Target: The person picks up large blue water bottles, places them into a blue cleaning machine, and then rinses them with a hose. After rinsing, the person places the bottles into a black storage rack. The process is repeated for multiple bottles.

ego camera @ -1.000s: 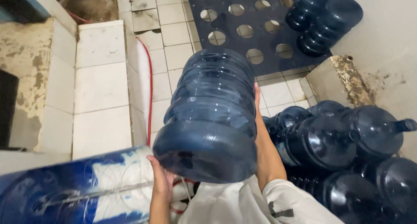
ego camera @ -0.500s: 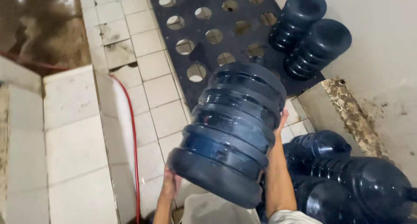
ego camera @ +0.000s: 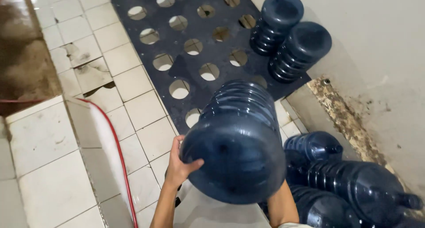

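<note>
Item in hand: I log one large blue water jug (ego camera: 237, 144), gripped at its base by my left hand (ego camera: 179, 164); right hand hidden behind it, grasp unclear. Ahead: perforated dark rack (ego camera: 195, 46) bearing two inverted jugs (ego camera: 290, 35). Right: heap of jugs lying sideways (ego camera: 349, 188). Left: red hose (ego camera: 117, 144) on the tiled floor (ego camera: 141, 108).

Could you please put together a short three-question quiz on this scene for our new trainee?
1. True or false: the large dark blue ribbed plastic water jug is gripped by the left hand at its base.
2. How many blue jugs stand inverted on the dark perforated rack?
3. What runs along the white tiled floor beside the raised tiled ledge: A) a thin red hose, B) a chain, C) a broom?

Key: 1 true; 2 two; 3 A.
</note>
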